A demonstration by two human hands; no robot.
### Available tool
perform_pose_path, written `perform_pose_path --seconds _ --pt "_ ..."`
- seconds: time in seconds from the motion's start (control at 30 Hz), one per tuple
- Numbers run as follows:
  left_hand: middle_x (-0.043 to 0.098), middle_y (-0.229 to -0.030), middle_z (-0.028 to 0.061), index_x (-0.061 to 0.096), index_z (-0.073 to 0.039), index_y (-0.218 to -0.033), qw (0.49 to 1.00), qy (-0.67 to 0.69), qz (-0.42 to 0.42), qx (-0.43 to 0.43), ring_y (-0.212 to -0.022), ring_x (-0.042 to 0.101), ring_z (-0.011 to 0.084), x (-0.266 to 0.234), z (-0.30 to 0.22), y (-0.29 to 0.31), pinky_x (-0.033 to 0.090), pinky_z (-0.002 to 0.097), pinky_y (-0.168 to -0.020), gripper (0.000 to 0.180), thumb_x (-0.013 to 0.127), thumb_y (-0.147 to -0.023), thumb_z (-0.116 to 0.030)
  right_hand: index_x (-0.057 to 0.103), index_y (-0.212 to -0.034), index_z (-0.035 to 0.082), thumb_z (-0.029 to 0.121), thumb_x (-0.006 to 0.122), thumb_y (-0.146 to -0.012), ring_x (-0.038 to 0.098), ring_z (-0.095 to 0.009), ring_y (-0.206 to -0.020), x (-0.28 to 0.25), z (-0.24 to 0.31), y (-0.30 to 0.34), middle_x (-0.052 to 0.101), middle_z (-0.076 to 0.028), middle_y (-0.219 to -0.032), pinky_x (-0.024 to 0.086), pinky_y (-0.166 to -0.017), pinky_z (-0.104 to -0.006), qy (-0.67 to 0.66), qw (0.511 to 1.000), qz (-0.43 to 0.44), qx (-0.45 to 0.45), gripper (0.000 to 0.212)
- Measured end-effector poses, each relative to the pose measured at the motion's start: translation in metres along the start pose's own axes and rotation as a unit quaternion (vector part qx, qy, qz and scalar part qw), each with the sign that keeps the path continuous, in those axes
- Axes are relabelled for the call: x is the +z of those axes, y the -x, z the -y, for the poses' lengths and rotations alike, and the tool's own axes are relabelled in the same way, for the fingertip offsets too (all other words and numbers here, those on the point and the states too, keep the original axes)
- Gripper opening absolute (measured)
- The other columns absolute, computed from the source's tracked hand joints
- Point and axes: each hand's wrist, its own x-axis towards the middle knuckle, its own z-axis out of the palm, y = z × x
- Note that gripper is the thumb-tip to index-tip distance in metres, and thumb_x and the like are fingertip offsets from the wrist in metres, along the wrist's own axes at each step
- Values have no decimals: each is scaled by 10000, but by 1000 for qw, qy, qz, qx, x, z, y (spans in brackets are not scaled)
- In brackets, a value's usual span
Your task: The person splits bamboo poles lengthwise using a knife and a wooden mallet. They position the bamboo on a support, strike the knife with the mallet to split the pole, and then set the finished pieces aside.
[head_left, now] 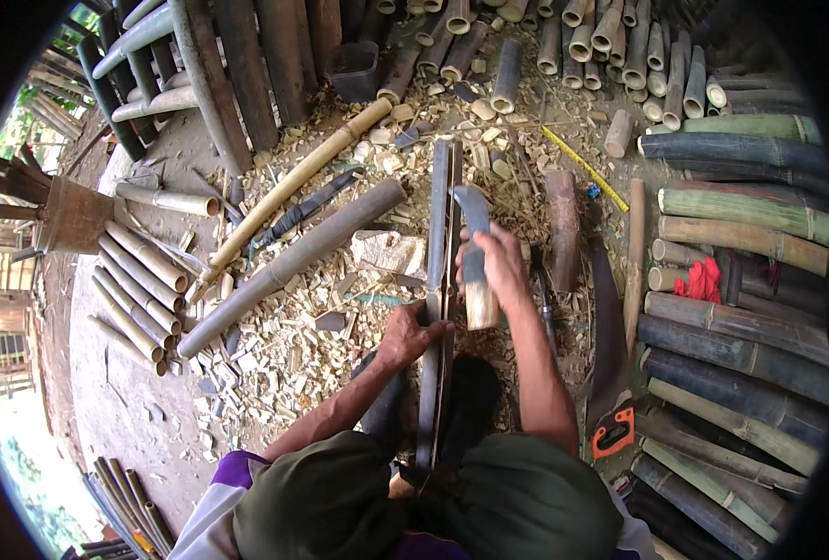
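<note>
A long dark split bamboo pole (pixel 440 201) runs from between my knees away over the chips. My left hand (pixel 409 338) is closed round it near its middle, thumb across it. My right hand (pixel 502 269), just right of the pole, grips a billhook-like knife (pixel 472 207). Its grey blade has a curved tip pointing away from me, and the pale wooden end of its handle (pixel 481 306) sticks out toward me. The blade is beside the pole; whether they touch I cannot tell.
Wood chips (pixel 284 359) cover the ground. A thick bamboo pole (pixel 293 266) and a yellowish one (pixel 293 191) lie left. At right are an orange-handled saw (pixel 612 432), a yellow tape measure (pixel 584 166), a red cloth (pixel 701 280) and stacked bamboo (pixel 741 327). A dark bucket (pixel 353 71) stands at the back.
</note>
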Motion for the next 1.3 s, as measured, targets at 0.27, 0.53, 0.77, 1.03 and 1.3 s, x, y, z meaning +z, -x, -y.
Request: perform_pose_path --seconds 0.27,0.53,0.77,1.03,1.3 --pt "762 -889 155 723 23 -1124 999 51 12 5 -802 719 193 -1 -3 1 561 383 -780 419 813 -850 -281 611 -1205 -16 207 478 -1019 678 -233 -564 -10 67 -66 669 -118 -745 590 -471 -385 34 998 38 34 319" --pt "757 -971 121 660 50 -1205 983 181 18 14 -866 697 197 9 19 -8 562 370 -818 508 832 -820 -233 536 -1389 -27 81 467 -999 686 -203 -686 0 -5 96 664 -126 -891 589 -571 -324 53 998 -16 -28 411" --pt "738 -916 165 659 65 -1131 994 97 -39 19 -829 704 226 16 16 -8 565 391 -776 521 859 -793 -276 511 -1456 -37 102 519 -1012 696 -389 -807 11 -37 152 691 -239 -926 544 -732 -448 375 920 -20 -109 465" --pt "738 -891 165 685 39 -1079 996 71 -53 25 -807 711 238 20 17 -10 569 397 -771 471 868 -783 -279 494 -1489 7 19 578 -954 698 -437 -930 15 -32 153 675 -261 -1143 579 -791 -468 453 870 -14 -193 542" --pt "735 -870 199 690 31 -1016 996 38 -80 19 -818 732 318 20 10 -6 564 441 -772 447 852 -762 -299 488 -1491 4 33 582 -956 707 -435 -883 23 -38 152 675 -261 -1163 585 -746 -465 488 857 -17 -165 544"
